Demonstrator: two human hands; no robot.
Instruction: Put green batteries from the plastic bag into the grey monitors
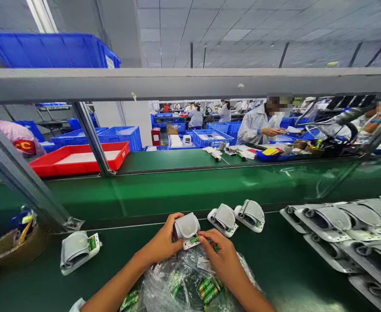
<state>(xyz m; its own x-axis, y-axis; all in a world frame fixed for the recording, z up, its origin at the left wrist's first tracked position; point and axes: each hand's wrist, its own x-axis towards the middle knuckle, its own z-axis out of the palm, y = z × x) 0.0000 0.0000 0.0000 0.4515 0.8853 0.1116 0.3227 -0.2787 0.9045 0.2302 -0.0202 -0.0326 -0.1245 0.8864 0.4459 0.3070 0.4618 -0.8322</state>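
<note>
My left hand (pixel 163 242) is closed around a white and grey cuffed device (pixel 186 229), holding it over the green worktop. My right hand (pixel 221 256) pinches a small green battery (pixel 194 239) at the device's open underside. Below both hands lies a clear plastic bag (pixel 183 281) with several green batteries in it. Two more of the same devices (pixel 223 219) (pixel 250 214) lie just right of my hands, and another one (pixel 77 250) lies to the left.
A row of several like devices (pixel 340 225) is stacked at the right. A basket (pixel 13 245) with odds and ends sits far left. Past the green conveyor (pixel 183 186) stand a red tray (pixel 79 158), blue crates (pixel 211 138) and people in white coats.
</note>
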